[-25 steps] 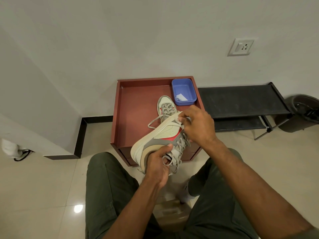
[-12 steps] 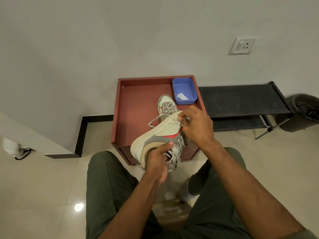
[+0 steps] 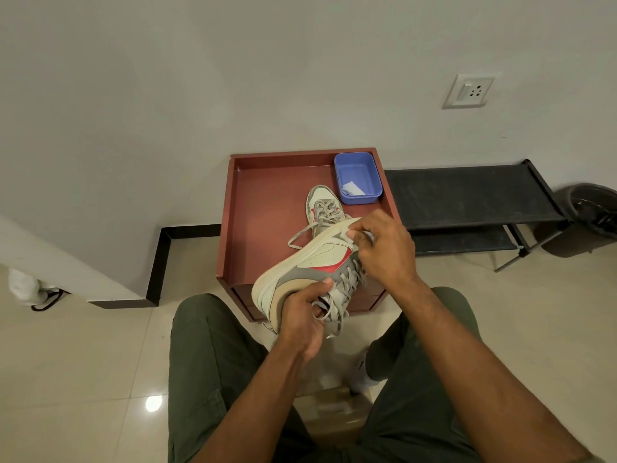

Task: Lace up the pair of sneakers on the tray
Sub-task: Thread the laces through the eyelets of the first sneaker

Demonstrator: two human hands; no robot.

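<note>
Above the near edge of the red-brown tray [image 3: 267, 202], the left hand [image 3: 302, 324] clasps the cream-and-grey leather sneaker [image 3: 310, 265] by its heel; the right hand [image 3: 384, 250] pinches its soft grey lace [image 3: 347, 289] near the toe. It looks light; the stiff heel suits gripping.

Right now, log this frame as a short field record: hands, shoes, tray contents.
left hand: grips the heel of the held sneaker
right hand: pinches lace near its toe end
second sneaker: on the tray, laced, one lace end trailing
blue tub: tray's far right corner, white scrap inside
</note>
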